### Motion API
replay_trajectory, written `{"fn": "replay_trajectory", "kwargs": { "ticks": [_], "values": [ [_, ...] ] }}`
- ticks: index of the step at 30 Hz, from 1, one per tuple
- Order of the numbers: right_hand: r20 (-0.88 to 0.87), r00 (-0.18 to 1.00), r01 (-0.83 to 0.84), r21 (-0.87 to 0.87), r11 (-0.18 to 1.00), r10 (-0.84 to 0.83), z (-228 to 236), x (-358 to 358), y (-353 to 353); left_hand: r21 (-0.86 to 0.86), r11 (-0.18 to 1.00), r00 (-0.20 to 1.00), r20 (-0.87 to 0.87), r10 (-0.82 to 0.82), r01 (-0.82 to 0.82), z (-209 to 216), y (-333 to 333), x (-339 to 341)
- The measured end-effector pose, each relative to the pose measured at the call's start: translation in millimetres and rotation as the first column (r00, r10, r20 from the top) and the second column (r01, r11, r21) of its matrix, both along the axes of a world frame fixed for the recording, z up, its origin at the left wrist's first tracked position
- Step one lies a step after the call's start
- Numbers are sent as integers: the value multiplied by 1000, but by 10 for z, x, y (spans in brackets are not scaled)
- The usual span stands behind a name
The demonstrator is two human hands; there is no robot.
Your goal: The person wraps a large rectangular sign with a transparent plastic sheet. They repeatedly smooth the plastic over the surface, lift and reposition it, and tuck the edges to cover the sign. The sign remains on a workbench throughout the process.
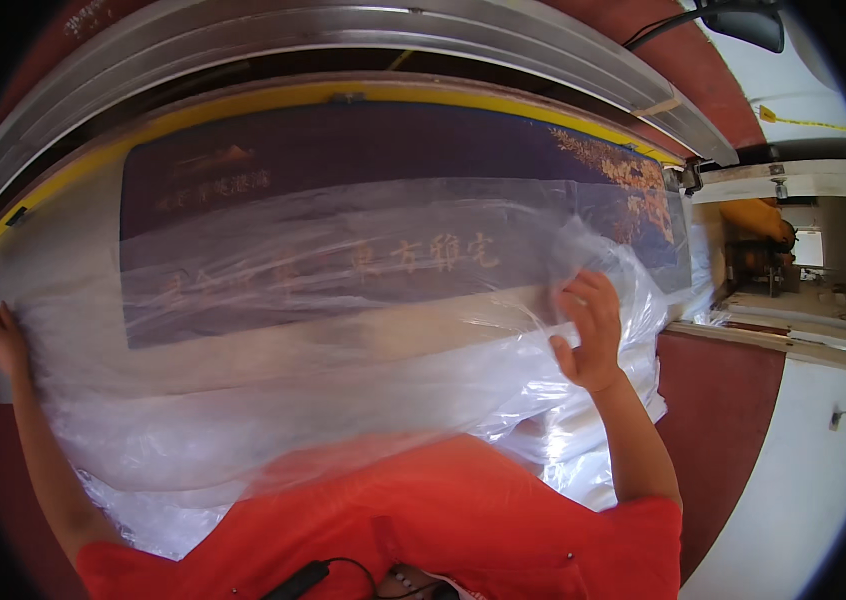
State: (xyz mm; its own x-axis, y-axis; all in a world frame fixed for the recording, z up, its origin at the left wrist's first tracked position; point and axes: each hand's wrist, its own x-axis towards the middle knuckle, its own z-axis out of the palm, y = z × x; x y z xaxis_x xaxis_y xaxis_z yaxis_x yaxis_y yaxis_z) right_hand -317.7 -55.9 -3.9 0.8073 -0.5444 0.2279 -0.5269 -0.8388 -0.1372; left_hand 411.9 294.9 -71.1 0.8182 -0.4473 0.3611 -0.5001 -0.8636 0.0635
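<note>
A clear plastic sheet spreads in wrinkles over the lower half of a dark purple printed panel with gold lettering and a gold tree pattern. At the sheet's far left edge, my left hand is closed on the plastic, its fingers pointing up. My right hand is over the right part of the sheet, with fingers bent and apart and the thumb held away from them. Its fingertips are slightly blurred. Bunched, shiny plastic lies below and beside my right hand.
A yellow strip borders the panel's far edge. Beyond it runs a long grey metal rail. On the right are a pale frame with machinery behind it, a dark red floor area and a white surface.
</note>
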Motion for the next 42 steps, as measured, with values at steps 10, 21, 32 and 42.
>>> {"fn": "replay_trajectory", "kwargs": {
  "ticks": [10, 21, 32, 42],
  "values": [
    [-142, 585, 778, -177, 602, -798, -250, -695, -1294, -44, 998, 997, -67, -41, 38, -62, -34, 72],
    [-42, 971, 224, -187, 957, -236, -12, 603, -391, -492, 805, 816, -278, -507, 333, 234, 996, 803],
    [393, 885, 250, 50, 967, -249, -3, 619, -814, -790, 439, 486, -611, -624, -429, 968, 1171, -20],
    [375, 653, 499, 440, 747, -658, -62, 396, -1601, -641, 767, 952, -257, -165, -40, 26, -850, 567]
  ]
}}
